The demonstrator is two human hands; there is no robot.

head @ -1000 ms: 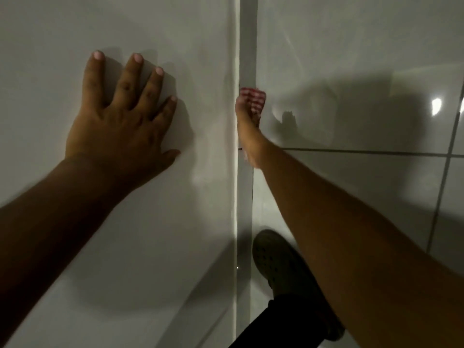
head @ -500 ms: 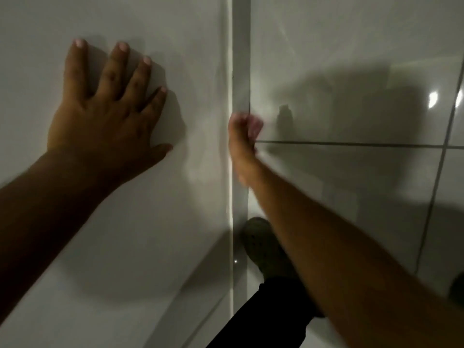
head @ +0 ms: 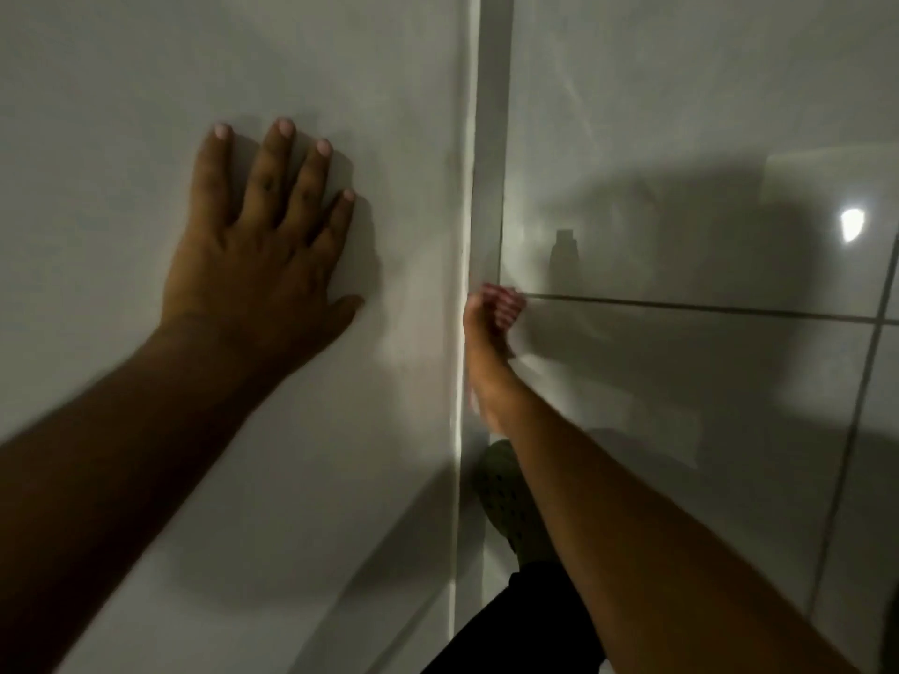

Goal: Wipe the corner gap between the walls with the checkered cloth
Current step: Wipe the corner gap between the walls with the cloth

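Note:
The corner gap [head: 489,187] runs as a pale vertical strip between a plain white wall on the left and a glossy tiled wall on the right. My right hand [head: 481,333] is closed around the red-and-white checkered cloth [head: 506,304], pressing it into the gap at the height of a horizontal grout line. Only a small bunch of cloth shows past my fingers. My left hand [head: 258,255] lies flat on the white wall, fingers spread, holding nothing.
The white wall [head: 146,90] fills the left half. The glossy tiles [head: 681,114] on the right show dark grout lines and a bright light reflection [head: 851,225]. Below the gap, my dark shoe [head: 506,498] and black trouser leg stand on the floor.
My right hand has slid the cloth down the gap, from above the horizontal grout line to level with it. My left hand stays flat on the wall.

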